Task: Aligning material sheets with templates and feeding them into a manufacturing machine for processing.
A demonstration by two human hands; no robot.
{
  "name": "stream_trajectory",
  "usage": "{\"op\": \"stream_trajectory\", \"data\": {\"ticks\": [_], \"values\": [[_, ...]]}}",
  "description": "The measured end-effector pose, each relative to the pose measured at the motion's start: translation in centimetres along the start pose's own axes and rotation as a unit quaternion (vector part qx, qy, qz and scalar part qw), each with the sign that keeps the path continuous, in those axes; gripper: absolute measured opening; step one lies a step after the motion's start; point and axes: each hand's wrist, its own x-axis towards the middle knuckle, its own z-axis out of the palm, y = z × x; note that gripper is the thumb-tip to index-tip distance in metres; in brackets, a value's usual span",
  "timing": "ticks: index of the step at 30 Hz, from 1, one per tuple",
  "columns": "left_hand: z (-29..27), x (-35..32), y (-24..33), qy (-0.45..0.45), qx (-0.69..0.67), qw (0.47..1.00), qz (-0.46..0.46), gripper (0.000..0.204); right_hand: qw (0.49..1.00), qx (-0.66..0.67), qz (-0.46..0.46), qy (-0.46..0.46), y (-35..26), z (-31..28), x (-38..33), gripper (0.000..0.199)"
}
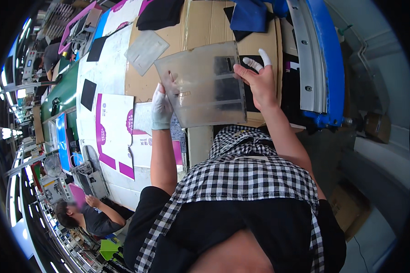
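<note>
I hold a translucent, cloudy plastic sheet [200, 84] up in front of me with both hands. My left hand [161, 107], in a white glove, grips its lower left edge. My right hand [258, 79], bare with white tape on two fingertips, grips its right edge. Dark rectangles show through the sheet's right part. A second, smaller translucent sheet [146, 51] lies flat on the brown cardboard [205, 22] covering the table beyond.
White and magenta flat cartons [116, 132] lie on the table to the left, with black squares [88, 93] nearby. A blue metal frame [325, 63] runs along the right. Dark and blue cloth [248, 16] lies at the far end. Another person [84, 216] sits lower left.
</note>
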Motion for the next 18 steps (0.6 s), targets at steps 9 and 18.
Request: {"op": "stream_trajectory", "data": {"ticks": [9,18], "values": [[-0.5,-1.5,-2.0,0.12,-0.041,0.991,0.032,0.044,0.995,0.046,0.021,0.087,2.1,-0.3,0.7,0.081],[5.2,-3.2,1.9,0.191,0.287,0.923,0.17,0.039,0.995,-0.011,0.019,0.097,4.6,0.6,-0.2,0.074]]}}
